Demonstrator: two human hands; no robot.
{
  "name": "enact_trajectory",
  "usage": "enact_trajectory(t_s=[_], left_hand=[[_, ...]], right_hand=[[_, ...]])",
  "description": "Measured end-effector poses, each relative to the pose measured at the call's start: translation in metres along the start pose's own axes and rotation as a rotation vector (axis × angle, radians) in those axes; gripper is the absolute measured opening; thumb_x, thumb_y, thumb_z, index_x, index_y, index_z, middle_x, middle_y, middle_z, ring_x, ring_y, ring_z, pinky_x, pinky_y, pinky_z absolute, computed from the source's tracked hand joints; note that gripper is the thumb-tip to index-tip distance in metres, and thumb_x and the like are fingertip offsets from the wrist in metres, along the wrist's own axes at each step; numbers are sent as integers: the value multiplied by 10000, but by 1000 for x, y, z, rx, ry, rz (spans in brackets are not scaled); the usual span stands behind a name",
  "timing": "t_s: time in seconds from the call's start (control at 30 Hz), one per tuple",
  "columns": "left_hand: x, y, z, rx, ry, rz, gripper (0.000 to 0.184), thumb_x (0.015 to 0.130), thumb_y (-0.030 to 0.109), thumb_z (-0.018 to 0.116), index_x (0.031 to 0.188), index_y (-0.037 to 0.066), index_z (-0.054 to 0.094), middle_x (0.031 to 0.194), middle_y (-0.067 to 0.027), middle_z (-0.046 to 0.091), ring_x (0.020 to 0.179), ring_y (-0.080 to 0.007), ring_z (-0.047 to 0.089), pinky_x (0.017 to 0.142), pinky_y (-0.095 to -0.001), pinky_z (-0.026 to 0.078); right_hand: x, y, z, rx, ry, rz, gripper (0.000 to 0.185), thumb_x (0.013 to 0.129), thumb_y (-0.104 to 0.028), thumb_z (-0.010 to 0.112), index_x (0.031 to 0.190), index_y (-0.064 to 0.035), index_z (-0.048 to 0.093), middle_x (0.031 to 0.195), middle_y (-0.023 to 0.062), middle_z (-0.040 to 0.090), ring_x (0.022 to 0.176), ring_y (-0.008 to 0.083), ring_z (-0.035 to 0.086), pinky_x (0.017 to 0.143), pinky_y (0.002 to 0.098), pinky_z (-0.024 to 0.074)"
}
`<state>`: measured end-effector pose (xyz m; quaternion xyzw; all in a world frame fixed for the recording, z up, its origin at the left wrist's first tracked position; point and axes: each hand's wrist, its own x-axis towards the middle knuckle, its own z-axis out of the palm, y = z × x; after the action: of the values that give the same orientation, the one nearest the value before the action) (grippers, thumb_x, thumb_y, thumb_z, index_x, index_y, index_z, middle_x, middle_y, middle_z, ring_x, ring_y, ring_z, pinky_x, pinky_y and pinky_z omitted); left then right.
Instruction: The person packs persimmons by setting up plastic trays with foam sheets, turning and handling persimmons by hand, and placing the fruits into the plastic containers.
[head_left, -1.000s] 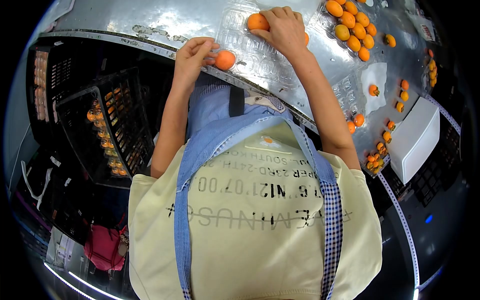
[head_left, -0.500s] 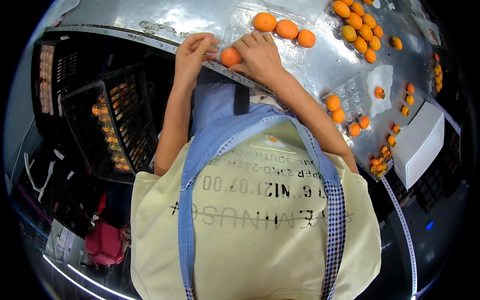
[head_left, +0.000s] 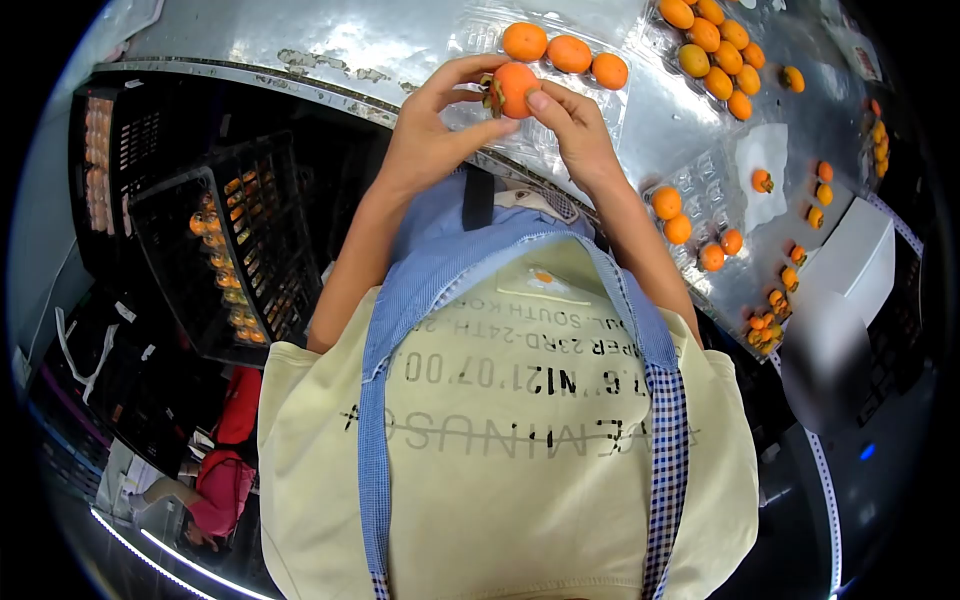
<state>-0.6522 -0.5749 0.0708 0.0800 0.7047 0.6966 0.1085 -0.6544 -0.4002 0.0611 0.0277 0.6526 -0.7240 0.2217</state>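
An orange fruit with a leafy cap on its left side is held between my two hands above the table's front edge. My left hand curves around the cap side, with fingers above and thumb below. On the other side, my right hand grips the fruit with its thumb and fingers. Just behind, a clear plastic tray holds three orange fruits in a row. Part of this tray is hidden by my hands.
A fuller tray of fruits lies at the back right of the metal table. Nearer are another clear tray, a white sheet and loose fruits. A white box stands at right, black crates at left.
My right hand has lifted the front fruit from the table edge, and my left hand has moved right to meet it. Earlier, my right hand left the back fruit in the tray.
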Motion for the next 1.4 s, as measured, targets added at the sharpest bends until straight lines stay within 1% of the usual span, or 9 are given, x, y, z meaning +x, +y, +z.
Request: enact_trajectory(t_s=[0.5, 0.77, 0.87, 0.9, 1.0, 1.1, 1.13, 1.3, 1.4], left_hand=[[4, -5, 13, 283, -38, 49, 448, 770, 103, 683, 1189, 33, 539, 1157, -84, 566, 1040, -175, 542, 897, -311, 428], [14, 4, 33, 251, -85, -44, 700, 697, 124, 720, 1315, 69, 396, 1271, -103, 468, 1108, -230, 484, 921, -352, 401], [8, -10, 25, 251, 88, -147, 629, 775, 69, 645, 1338, 54, 365, 1244, -116, 481, 1053, -206, 513, 875, -314, 435], [8, -13, 21, 248, 127, -174, 533, 822, 46, 596, 1315, 40, 393, 1206, -120, 502, 1021, -190, 526, 851, -295, 445], [11, -33, 7, 200, 174, -170, 423, 858, 57, 566, 1262, 22, 445, 1161, -132, 522, 938, -169, 547, 806, -283, 458], [15, -33, 8, 234, 160, -178, 391, 864, 73, 566, 1238, 19, 466, 1121, -122, 544, 915, -151, 549, 772, -270, 468], [16, -30, 11, 250, 132, -166, 392, 863, 75, 573, 1236, 21, 468, 1112, -116, 550, 909, -146, 551, 768, -265, 468], [18, -27, 28, 241, 105, -164, 370, 857, 75, 598, 1210, 30, 498, 1096, -92, 565, 898, -127, 550, 753, -245, 466], [15, -26, 31, 247, 104, -170, 345, 856, 70, 596, 1188, 25, 514, 1094, -93, 574, 897, -119, 551, 745, -238, 461]], right_hand=[[-6, 15, -19, 198, -29, 155, 469, 843, -421, 566, 967, 25, 642, 847, 70, 614, 795, 125, 528, 760, 270, 413], [-23, 19, -51, 414, 112, 34, 436, 834, -369, 585, 1051, 8, 601, 932, 59, 606, 793, 129, 546, 745, 276, 442], [-54, 10, -122, 753, 310, -126, 311, 853, -344, 555, 978, -61, 583, 911, 29, 581, 798, 121, 529, 714, 292, 440], [-75, 1, -154, 665, 501, -184, 433, 834, -440, 550, 1121, -117, 518, 1034, 13, 568, 872, 118, 543, 801, 304, 438], [-154, -39, -303, 383, 825, -557, 358, 888, -437, 482, 1070, -131, 524, 963, -6, 588, 803, 115, 556, 700, 261, 465], [-270, -79, -466, 677, 901, -657, 878, 813, -662, 429, 1213, 117, 361, 1054, 200, 528, 846, 208, 506, 779, 308, 451], [-305, -84, -504, 742, 661, -673, 1034, 770, -719, 409, 1255, 180, 247, 1057, 268, 499, 861, 248, 502, 799, 318, 448], [-243, -68, -392, -288, 1007, -280, 489, 866, -457, 526, 1030, -2, 603, 877, 77, 601, 799, 170, 552, 741, 285, 461], [-187, -20, -266, -649, 736, -5, 346, 775, -321, 679, 985, -47, 643, 846, 32, 647, 734, 153, 580, 726, 266, 452]])
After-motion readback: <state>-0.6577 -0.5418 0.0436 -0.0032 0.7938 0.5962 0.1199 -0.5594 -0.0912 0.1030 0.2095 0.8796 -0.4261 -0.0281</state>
